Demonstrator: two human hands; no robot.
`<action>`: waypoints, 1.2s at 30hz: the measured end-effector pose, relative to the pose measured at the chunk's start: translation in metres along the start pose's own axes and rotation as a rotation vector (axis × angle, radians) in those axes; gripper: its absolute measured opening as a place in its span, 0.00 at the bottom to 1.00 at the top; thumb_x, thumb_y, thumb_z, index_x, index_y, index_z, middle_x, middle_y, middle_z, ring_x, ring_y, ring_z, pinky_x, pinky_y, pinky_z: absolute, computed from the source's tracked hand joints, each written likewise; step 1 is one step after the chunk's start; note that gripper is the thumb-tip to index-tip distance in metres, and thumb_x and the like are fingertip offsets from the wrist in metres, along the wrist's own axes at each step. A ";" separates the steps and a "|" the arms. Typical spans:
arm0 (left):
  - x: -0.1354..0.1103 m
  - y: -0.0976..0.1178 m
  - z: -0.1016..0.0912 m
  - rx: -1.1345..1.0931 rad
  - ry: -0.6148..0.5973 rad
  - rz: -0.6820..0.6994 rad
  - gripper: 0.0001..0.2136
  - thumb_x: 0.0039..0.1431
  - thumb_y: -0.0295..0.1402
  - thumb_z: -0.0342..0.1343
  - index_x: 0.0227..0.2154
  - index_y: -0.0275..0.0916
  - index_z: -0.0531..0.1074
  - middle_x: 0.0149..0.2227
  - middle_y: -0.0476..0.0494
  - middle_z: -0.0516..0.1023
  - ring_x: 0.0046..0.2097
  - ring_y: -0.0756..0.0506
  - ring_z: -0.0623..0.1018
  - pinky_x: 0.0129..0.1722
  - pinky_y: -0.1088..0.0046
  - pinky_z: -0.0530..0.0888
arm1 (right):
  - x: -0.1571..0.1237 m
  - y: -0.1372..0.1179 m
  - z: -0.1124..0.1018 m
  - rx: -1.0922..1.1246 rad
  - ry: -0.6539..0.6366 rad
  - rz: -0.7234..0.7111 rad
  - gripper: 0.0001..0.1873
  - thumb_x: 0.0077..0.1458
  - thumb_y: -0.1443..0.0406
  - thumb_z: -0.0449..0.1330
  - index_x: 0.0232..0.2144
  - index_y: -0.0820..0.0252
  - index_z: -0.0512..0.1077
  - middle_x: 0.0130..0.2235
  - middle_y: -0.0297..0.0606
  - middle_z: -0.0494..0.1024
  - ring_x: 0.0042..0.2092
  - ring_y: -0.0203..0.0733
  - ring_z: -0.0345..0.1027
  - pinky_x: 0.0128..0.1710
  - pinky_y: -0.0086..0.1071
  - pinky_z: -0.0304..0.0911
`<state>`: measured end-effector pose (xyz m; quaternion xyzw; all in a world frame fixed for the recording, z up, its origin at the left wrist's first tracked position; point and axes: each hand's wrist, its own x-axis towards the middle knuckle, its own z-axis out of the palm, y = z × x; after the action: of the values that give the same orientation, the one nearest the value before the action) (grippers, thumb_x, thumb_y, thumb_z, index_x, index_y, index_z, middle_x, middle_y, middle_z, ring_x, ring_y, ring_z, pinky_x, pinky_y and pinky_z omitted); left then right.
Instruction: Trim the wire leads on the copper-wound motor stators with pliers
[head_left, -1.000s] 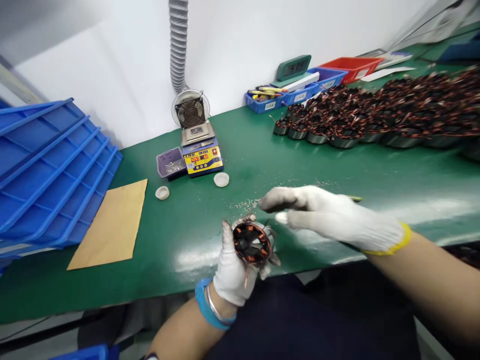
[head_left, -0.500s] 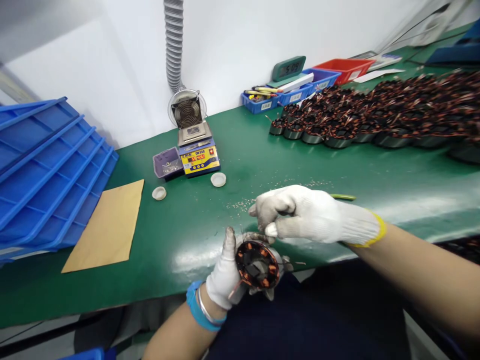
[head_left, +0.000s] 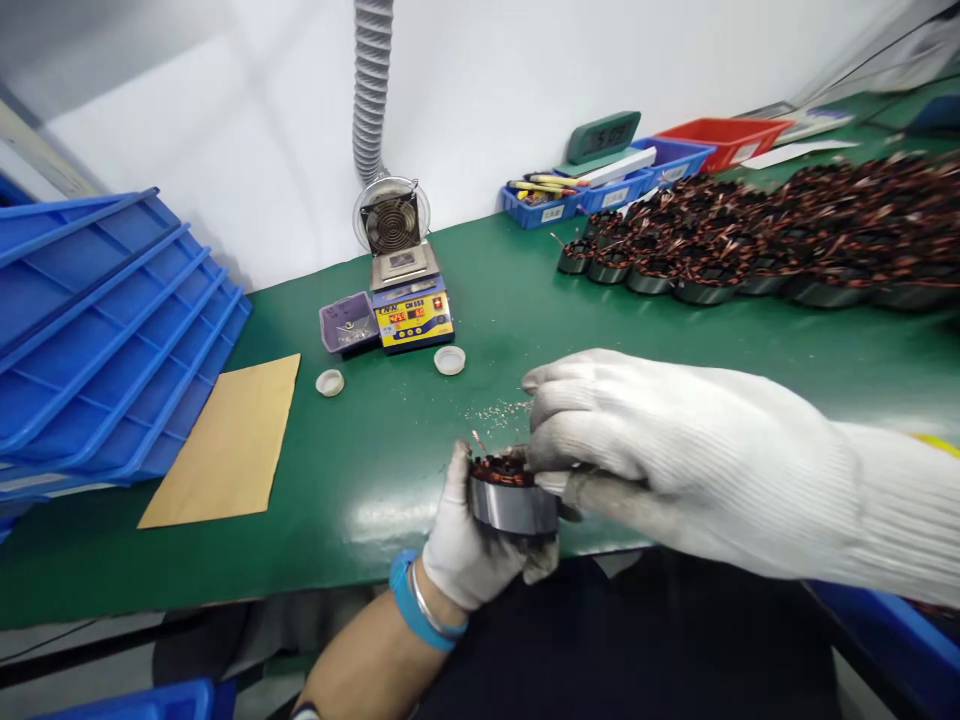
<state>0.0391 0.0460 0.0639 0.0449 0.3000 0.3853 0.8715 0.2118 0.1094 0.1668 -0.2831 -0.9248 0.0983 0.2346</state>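
Observation:
A motor stator, a grey steel ring with copper windings on top, sits in my left hand. That hand wears a white glove with dirty fingertips and wraps round the ring from the left and below. One short wire end sticks up at the stator's left side. My right hand, also gloved, is closed at the stator's upper right edge, thumb against the curled fingers. Whatever lies between those fingertips is hidden. Light crumbs are scattered on the green bench top just beyond the stator.
Rows of stators fill the bench's right side. A yellow-blue solder pot stands at the back beside a purple tray. White caps, a brown card, blue crates, a pen bin and a red bin surround it.
The stator has tipped from showing its open face to standing upright, its steel side towards me. My right hand has come nearer and down onto its right edge. The view has shifted slightly.

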 end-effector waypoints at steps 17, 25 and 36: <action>-0.004 -0.021 -0.015 0.124 0.416 0.729 0.26 0.55 0.57 0.69 0.50 0.47 0.83 0.56 0.44 0.84 0.59 0.39 0.80 0.53 0.68 0.79 | -0.026 -0.009 0.050 0.696 0.197 0.802 0.12 0.53 0.53 0.65 0.31 0.54 0.80 0.33 0.41 0.84 0.36 0.52 0.79 0.39 0.43 0.77; -0.003 -0.027 -0.027 0.195 0.419 0.799 0.25 0.56 0.57 0.68 0.51 0.48 0.82 0.63 0.44 0.79 0.69 0.38 0.72 0.70 0.63 0.66 | -0.024 -0.011 0.049 0.591 0.226 0.729 0.12 0.57 0.56 0.60 0.31 0.54 0.80 0.32 0.39 0.83 0.33 0.47 0.77 0.37 0.39 0.76; -0.004 0.016 -0.005 0.030 0.210 0.143 0.27 0.67 0.57 0.52 0.27 0.39 0.79 0.24 0.43 0.78 0.34 0.40 0.82 0.48 0.58 0.79 | -0.006 -0.023 0.021 0.114 0.206 0.021 0.08 0.60 0.70 0.58 0.32 0.54 0.75 0.34 0.37 0.81 0.43 0.47 0.79 0.48 0.41 0.75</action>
<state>0.0241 0.0538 0.0663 0.0388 0.3916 0.4446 0.8047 0.1948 0.0864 0.1537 -0.2873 -0.8857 0.1237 0.3429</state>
